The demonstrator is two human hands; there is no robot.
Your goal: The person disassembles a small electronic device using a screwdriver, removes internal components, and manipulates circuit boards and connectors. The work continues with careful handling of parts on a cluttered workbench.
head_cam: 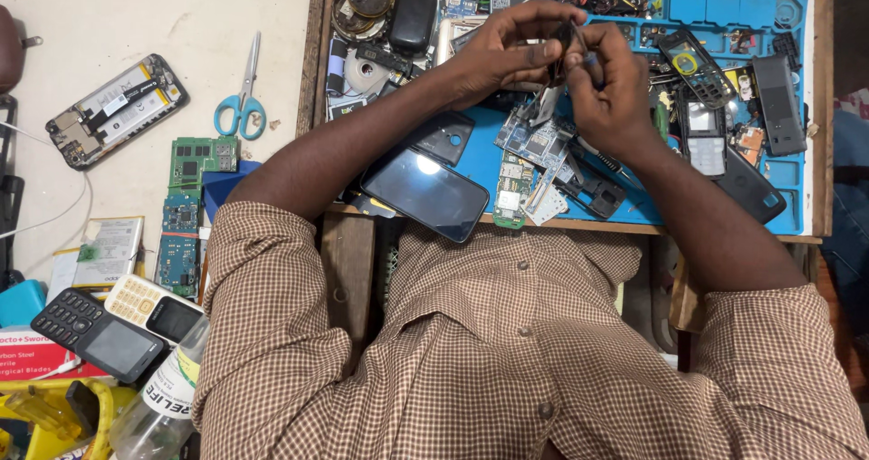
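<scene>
Both hands pinch small part (563, 39) | blue tray (724, 7) (phone parts inside)

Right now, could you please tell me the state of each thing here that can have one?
Left hand: shut on a small dark part.
Right hand: shut on a thin tool.
Smartphone: screen dark, lying face up on the blue mat.
Scissors: blades closed, lying flat.
Opened phone: back off, battery exposed.
Black keypad phone: screen off.

Blue-handled scissors (241, 103) are lying far left of me, beside an opened phone (116, 110). Two keypad phones (118, 326) are sitting near left.
</scene>
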